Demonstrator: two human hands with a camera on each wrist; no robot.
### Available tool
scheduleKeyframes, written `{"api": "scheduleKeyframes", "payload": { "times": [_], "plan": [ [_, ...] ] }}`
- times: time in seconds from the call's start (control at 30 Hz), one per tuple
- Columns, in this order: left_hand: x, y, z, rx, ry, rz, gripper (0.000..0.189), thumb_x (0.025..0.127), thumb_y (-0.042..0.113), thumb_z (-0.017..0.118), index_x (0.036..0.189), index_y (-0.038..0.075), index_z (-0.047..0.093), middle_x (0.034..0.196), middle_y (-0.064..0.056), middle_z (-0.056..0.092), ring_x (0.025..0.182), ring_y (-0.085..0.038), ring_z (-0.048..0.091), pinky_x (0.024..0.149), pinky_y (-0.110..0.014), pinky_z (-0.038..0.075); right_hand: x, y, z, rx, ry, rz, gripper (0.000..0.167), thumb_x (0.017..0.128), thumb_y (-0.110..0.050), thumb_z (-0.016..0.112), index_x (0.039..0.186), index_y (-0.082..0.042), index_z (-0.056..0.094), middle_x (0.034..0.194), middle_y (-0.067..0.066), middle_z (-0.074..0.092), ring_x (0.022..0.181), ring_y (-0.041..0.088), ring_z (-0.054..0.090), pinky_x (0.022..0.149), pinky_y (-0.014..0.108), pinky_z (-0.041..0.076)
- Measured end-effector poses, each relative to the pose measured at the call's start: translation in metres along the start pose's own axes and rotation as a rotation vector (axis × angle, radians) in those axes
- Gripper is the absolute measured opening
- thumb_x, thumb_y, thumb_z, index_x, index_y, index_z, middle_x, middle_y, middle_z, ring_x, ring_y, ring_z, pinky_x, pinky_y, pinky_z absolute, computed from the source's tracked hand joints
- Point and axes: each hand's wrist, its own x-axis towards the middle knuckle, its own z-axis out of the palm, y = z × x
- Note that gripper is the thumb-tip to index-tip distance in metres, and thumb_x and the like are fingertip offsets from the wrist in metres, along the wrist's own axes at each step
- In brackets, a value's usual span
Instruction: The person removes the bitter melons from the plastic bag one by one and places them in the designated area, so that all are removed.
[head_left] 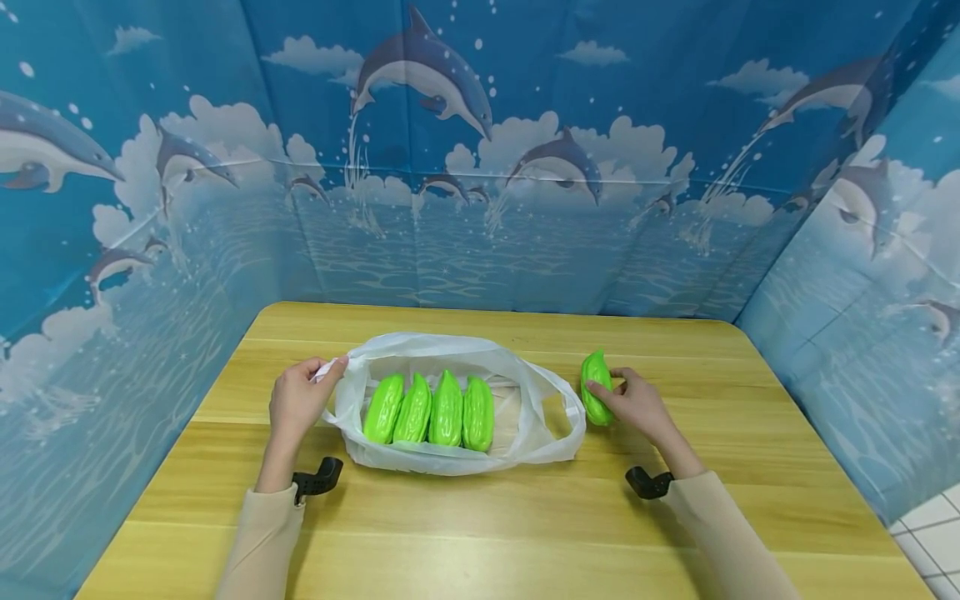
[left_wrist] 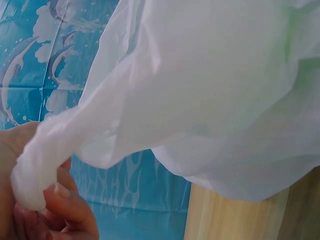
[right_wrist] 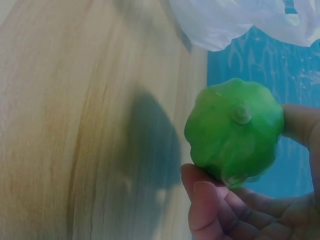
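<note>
A white plastic bag lies with its mouth spread wide on the table. Inside it, several bright green bitter melons lie side by side. My left hand grips the bag's left handle, whose twisted plastic runs between thumb and fingers in the left wrist view. Just right of the bag, my right hand holds another bitter melon between thumb and fingers. The right wrist view shows this bitter melon end-on, raised over the tabletop with its shadow beside it.
The wooden table ends at a back edge against a blue dolphin-print curtain. The bag's right handle loop stands near the right hand. White floor tiles show at the lower right.
</note>
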Motion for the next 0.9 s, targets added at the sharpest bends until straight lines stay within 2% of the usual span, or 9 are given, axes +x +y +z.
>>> {"api": "scheduleKeyframes", "payload": {
  "times": [0.17, 0.47, 0.9],
  "plan": [
    [0.0001, 0.0001, -0.0003, 0.005, 0.000, -0.001, 0.050, 0.088, 0.054, 0.058, 0.076, 0.006, 0.065, 0.054, 0.000, 0.042, 0.052, -0.021, 0.040, 0.050, -0.033, 0.028, 0.0024, 0.0018, 0.0007, -0.037, -0.010, 0.006, 0.080, 0.090, -0.054, 0.056, 0.134, 0.010, 0.038, 0.079, 0.011, 0.059, 0.062, 0.020, 0.055, 0.055, 0.033, 0.045],
    [-0.0004, 0.0004, -0.0009, -0.001, 0.003, 0.005, 0.050, 0.088, 0.054, 0.059, 0.078, 0.006, 0.066, 0.054, 0.001, 0.043, 0.052, -0.021, 0.041, 0.050, -0.033, 0.029, 0.0044, 0.0017, 0.0011, -0.067, -0.039, 0.026, 0.080, 0.090, -0.053, 0.056, 0.133, 0.012, 0.038, 0.085, 0.014, 0.060, 0.068, 0.021, 0.057, 0.057, 0.034, 0.046],
    [-0.0006, 0.0008, -0.0018, -0.006, 0.008, 0.014, 0.049, 0.089, 0.052, 0.059, 0.076, 0.005, 0.065, 0.052, 0.002, 0.040, 0.050, -0.020, 0.039, 0.050, -0.033, 0.028, 0.0055, 0.0043, 0.0058, -0.098, -0.043, 0.001, 0.077, 0.090, -0.051, 0.058, 0.132, 0.012, 0.041, 0.086, 0.015, 0.061, 0.069, 0.021, 0.058, 0.056, 0.033, 0.046]
  ]
}}
